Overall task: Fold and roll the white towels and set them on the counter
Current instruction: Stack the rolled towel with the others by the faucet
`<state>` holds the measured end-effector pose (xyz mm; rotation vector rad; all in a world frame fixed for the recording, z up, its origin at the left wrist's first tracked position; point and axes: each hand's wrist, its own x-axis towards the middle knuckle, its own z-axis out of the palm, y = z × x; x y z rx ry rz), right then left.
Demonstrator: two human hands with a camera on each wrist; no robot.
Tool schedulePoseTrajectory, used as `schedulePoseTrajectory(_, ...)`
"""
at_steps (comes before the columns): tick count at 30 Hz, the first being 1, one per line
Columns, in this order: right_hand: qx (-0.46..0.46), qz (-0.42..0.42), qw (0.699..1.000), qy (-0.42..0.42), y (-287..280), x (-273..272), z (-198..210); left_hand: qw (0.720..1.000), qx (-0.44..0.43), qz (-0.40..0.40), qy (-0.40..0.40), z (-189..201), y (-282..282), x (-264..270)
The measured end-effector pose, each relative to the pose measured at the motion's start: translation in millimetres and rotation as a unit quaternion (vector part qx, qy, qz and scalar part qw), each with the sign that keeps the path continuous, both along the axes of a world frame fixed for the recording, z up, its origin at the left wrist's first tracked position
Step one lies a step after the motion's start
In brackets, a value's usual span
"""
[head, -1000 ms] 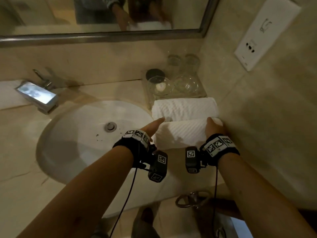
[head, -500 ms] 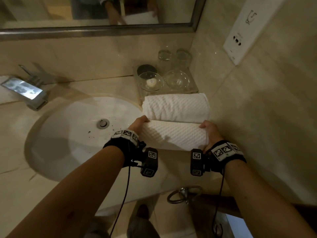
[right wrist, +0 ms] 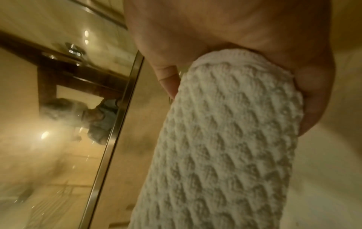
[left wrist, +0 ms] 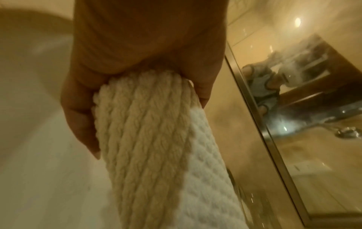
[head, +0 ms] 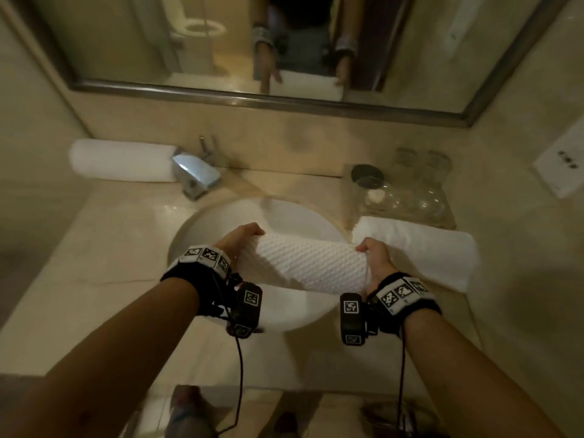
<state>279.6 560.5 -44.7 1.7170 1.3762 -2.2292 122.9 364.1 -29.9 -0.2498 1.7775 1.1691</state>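
Note:
I hold a rolled white waffle-weave towel [head: 311, 267] in the air above the sink [head: 221, 222]. My left hand [head: 241, 240] grips its left end and my right hand [head: 374, 259] grips its right end. In the left wrist view the fingers [left wrist: 80, 117] curl round the rolled towel [left wrist: 149, 139]; in the right wrist view the thumb [right wrist: 315, 100] and fingers wrap the rolled towel [right wrist: 231, 147]. A second rolled towel [head: 420, 248] lies on the counter [head: 110, 248] at the right. A third rolled towel [head: 121, 161] lies at the back left by the wall.
A chrome faucet [head: 196, 175] stands behind the sink. A tray of glassware [head: 401, 191] sits at the back right, just beyond the right towel. The mirror [head: 252, 42] runs along the back wall, and a tiled wall with a socket plate [head: 559, 162] closes the right side.
Both hands have lifted the rolled towel away from the right counter beside the other roll and carried it left, over the sink. The head view has swung left and up.

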Motion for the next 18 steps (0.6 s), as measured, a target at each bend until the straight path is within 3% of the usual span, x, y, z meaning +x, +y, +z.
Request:
schedulePoseTrajectory(9,-0.094,0.122,0.987,0.039,-124.6,-137.9,10.2,0.995,-0.025,0.088,0.026,14.2,-154.6,-120.1)
schedulePoseTrajectory(14,-0.1,0.101,0.987,0.075,-198.3,-220.5,1.1,0.988,-0.009,0.149,0.028,12.9,-223.3,-191.8)
schedulePoseTrajectory(18,-0.079,0.073,0.991,0.085,-248.2,-283.6,-2.4,0.974,0.075,0.214,0.011,-1.2,-263.8,-255.5)
